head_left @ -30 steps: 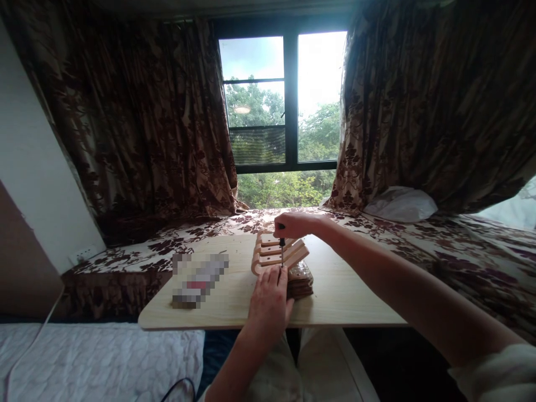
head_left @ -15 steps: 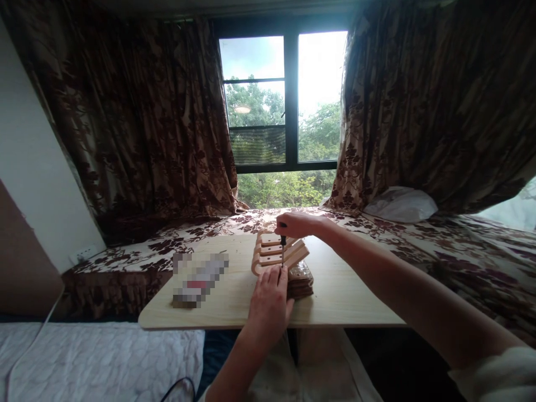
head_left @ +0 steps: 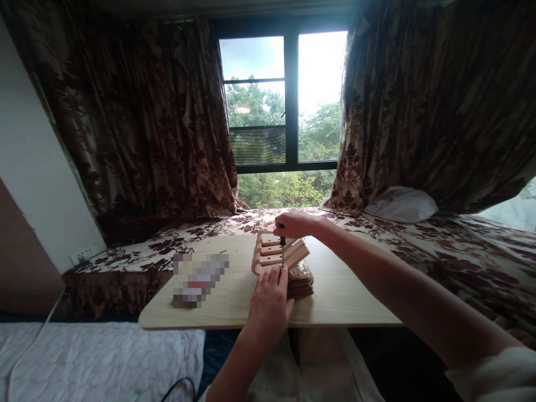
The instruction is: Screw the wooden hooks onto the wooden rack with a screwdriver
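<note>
A black-handled screwdriver [head_left: 282,242] stands upright, its handle closed in my right hand [head_left: 295,224]. Its shaft points down to the near end of a pale wooden slotted rack [head_left: 268,258] with several rounded slats and dark holes. My left hand [head_left: 270,296] has its fingers closed over the rack's near end, beside the screwdriver tip. The tip and any screw under it are hidden by the fingers. Right of my left hand, a stack of brown pieces in clear wrapping [head_left: 302,281] lies under the angled wooden arms of the rack.
The light wooden table [head_left: 339,304] carries a blurred-out box [head_left: 201,282] on the left. Past it is a ledge with floral cloth [head_left: 142,240], with a white plastic bag [head_left: 402,204] at the right. A quilted white cover [head_left: 104,357] lies lower left.
My right hand and the screwdriver have shifted very slightly, with the handle a touch turned or tilted. The left hand and the rack look the same.
</note>
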Available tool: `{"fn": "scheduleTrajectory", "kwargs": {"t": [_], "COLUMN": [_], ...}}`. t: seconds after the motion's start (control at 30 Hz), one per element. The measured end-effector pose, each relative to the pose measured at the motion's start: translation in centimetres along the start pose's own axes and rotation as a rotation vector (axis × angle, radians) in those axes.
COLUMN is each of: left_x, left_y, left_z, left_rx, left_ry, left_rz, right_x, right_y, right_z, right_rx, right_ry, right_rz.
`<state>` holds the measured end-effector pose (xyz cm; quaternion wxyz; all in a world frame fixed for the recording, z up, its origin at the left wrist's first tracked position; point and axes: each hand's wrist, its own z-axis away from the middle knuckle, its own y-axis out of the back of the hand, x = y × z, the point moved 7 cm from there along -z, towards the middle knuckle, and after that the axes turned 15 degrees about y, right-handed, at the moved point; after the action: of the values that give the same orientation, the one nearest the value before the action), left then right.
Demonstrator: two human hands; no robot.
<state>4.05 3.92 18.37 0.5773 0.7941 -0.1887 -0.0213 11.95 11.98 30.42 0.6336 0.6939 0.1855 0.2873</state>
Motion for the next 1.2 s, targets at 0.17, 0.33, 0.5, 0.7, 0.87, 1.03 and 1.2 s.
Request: {"fn": "scheduleTrajectory", "kwargs": {"t": [0.17,0.33,0.5,0.7,0.87,1.03,1.2], "left_x": [0.0,0.1,0.1,0.0,0.1,0.1,0.1], "left_y": [0.1,0.1,0.1,0.1,0.0,0.0,0.0], "left_z": [0.1,0.1,0.0,0.0,0.0,-0.1,0.0], "left_rx": [0.015,0.003,0.005,0.0,-0.015,-0.013,-0.006], "left_ry": [-0.001,0.001,-0.002,0.004,0.004,0.002,0.004], "left_rz": [-0.001,-0.005,-0.006,-0.011,-0.013,-0.008,-0.011], "right_x": [-0.3,-0.5,0.1,0.3,0.0,0.3,0.3], "right_y": [0.5,0.8,0.0,0.5,0.6,0.0,0.1], "right_z": [0.2,0.8,0.2,0.3,0.5,-0.1,-0.2], "right_rx": [-0.021,-0.037,-0.026,-0.03,-0.024,0.004,0.006], "right_ry": [-0.004,0.023,-0.013,-0.011,0.032,-0.004,-0.007], "right_rz": [0.011,0.007,0.013,-0.004,-0.026,-0.012,0.0]}}
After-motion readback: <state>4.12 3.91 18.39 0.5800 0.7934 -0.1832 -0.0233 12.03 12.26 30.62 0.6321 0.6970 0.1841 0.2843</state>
